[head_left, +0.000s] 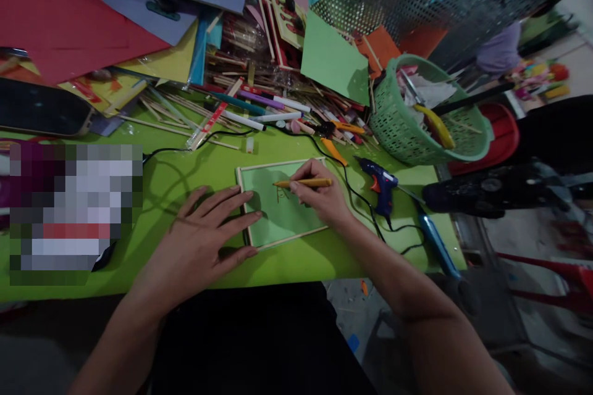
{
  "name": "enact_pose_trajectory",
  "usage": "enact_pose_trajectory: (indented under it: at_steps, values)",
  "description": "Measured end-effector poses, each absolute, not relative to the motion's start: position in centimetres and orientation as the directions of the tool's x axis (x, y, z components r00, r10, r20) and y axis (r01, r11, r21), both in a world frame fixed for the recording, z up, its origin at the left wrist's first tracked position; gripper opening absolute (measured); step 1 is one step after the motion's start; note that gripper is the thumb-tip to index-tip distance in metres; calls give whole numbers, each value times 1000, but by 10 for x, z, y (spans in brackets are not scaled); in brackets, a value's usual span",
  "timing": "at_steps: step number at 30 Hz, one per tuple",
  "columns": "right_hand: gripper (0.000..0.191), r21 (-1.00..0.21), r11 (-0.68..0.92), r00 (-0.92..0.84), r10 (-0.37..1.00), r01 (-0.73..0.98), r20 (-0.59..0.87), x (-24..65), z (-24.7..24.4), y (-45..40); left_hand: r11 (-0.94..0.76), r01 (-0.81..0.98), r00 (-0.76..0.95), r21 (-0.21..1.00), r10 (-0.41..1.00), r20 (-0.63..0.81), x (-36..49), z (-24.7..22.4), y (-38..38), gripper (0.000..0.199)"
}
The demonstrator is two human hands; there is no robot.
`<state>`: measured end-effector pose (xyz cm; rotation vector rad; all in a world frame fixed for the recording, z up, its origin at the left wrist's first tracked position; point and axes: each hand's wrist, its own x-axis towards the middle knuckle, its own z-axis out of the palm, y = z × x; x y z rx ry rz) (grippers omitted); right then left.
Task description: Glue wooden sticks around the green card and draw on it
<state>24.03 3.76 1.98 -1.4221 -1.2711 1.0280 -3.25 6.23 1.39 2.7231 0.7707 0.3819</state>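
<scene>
A green card (273, 222) edged with thin wooden sticks lies flat on the green table (185, 168). Thin brown lines are drawn near its middle. My right hand (319, 192) pinches a yellow-brown pen (315, 182), whose tip points left at the card beside those lines. My left hand (208, 231) lies with fingers spread, the fingertips over the card's left edge and the palm on the table; nothing is held in it.
A blue glue gun (380, 184) with a black cord lies right of the card, near a green basket (393, 117). Markers (282, 116), wooden sticks and coloured sheets (334, 58) crowd the back. A phone (44, 108) lies at left. A blurred-out item (76, 216) sits front left.
</scene>
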Motion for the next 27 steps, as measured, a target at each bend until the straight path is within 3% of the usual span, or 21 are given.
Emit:
enact_pose_trajectory:
  at_steps: [27]
  values:
    - [38,-977,-91,36,996,195,-86,238,21,35,-802,471,817,367,553,161,-32,15,62,42]
